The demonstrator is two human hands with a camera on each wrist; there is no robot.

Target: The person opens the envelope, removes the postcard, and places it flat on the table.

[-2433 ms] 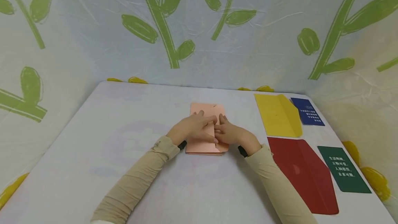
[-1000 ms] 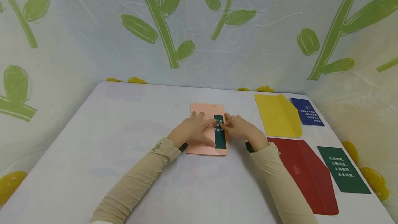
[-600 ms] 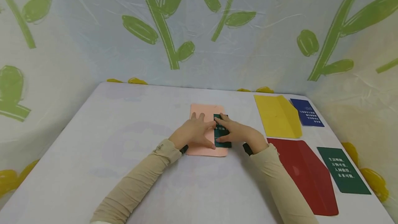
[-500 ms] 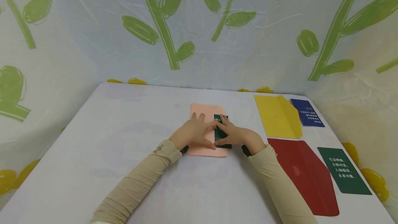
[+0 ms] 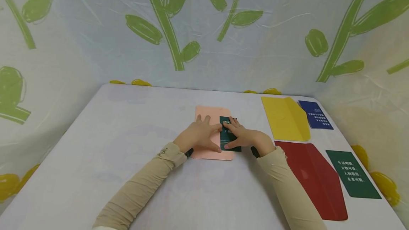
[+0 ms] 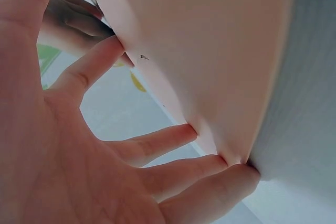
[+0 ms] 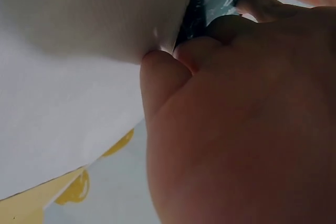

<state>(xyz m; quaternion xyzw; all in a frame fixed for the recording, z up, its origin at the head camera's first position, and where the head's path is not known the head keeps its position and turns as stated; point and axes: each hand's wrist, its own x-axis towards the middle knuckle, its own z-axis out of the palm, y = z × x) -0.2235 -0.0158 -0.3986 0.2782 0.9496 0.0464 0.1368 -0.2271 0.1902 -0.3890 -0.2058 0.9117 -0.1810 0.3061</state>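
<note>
My left hand (image 5: 199, 136) rests with spread fingers on a pink envelope (image 5: 207, 112) in the middle of the table; its fingertips press the paper in the left wrist view. From the envelope's right side sticks out a dark green card (image 5: 224, 138) with white lettering, its left part hidden inside. My right hand (image 5: 247, 137) lies over the card, thumb and forefinger apart on its face. In the right wrist view the little finger (image 7: 157, 77) of that hand touches down by the card's corner.
On the right lie a yellow envelope (image 5: 284, 120), a blue card (image 5: 316, 114), a red envelope (image 5: 310, 176) and another green card (image 5: 353, 173). A flower-printed cloth (image 5: 223, 56) stands up behind the white table (image 5: 143, 116).
The green card has come out of the pink envelope's opening and slid rightward under my right hand, past the envelope's edge. My left hand has stayed almost still on the envelope.
</note>
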